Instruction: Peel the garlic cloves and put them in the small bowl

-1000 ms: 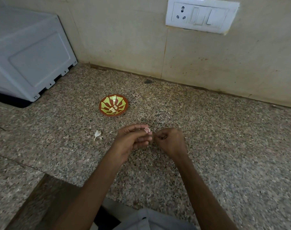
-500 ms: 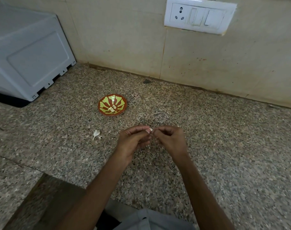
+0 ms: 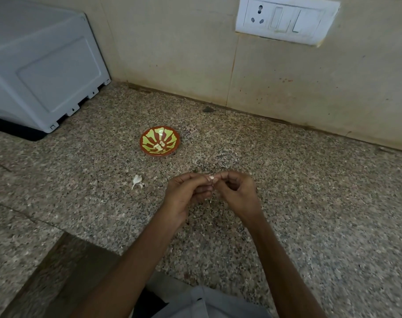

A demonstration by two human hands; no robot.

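Garlic clove point(image 3: 211, 178) pinched between the fingertips of both hands, above the worktop point(image 3: 310, 203), nearer the person than the small bowl point(image 3: 149, 153) and to its right. Left hand point(image 3: 186, 193): fingers curled, thumb and forefinger closed on the clove's left end. Right hand point(image 3: 239, 193): curled likewise, fingertips nipping the clove's right end, apparently at loose skin; exact contact too small to tell. Forearms converging from the lower edge, wrists raised off the stone. Thin shred hanging below the hands. Judged light, small and firm yet easily bruised; skin papery and brittle, bare flesh likely slippery. Best steadied by the flanks in one grip, skin lifted from an end by the other. Peeled cloves point(image 3: 159, 146) already in the bowl. White garlic piece point(image 3: 137, 180), clove or skin uncertain, on the worktop left of the hands.
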